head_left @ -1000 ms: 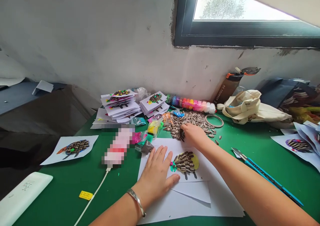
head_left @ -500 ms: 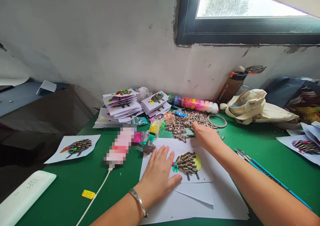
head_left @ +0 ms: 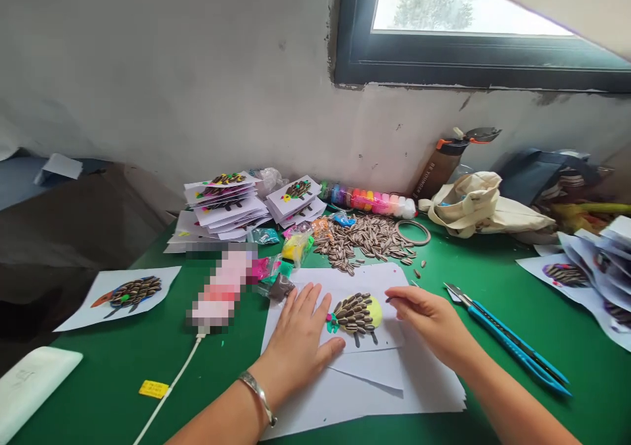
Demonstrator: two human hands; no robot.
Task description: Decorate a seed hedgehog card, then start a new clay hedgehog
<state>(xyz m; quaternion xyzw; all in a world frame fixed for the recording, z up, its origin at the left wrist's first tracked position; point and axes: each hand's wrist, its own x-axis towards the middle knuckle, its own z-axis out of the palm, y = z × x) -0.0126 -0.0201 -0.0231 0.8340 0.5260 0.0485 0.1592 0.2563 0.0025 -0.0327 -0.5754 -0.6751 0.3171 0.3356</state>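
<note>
The paper card (head_left: 394, 333) is pressed down at its left side by the left hand (head_left: 303, 330), palm down, fingers slightly spread; it is judged light, flexible and best held by bare margins. At its right side, a small dark piece (head_left: 389, 299), apparently a light, hard seed best gripped mid-length, is pinched between thumb and fingertips of the right hand (head_left: 431, 317), wrist raised. Loose seeds (head_left: 374, 238) are heaped beyond.

Before you, one table (head_left: 118, 359): plain green. Your paper sheets (head_left: 367, 402): white. Your seed figure (head_left: 353, 313): dark brown seeds edged paler, yellow backing, teal and magenta head, dark grey legs. Your seed pile (head_left: 372, 236): grey-brown, streaked pale. Your bracelet (head_left: 258, 392): silver. Your long-handled tool (head_left: 510, 348): bright blue, black between. Bottle (head_left: 436, 171): brown, orange trim. Bag (head_left: 476, 203): cream. Cable (head_left: 182, 373): white; its tag (head_left: 154, 389), yellow.
</note>
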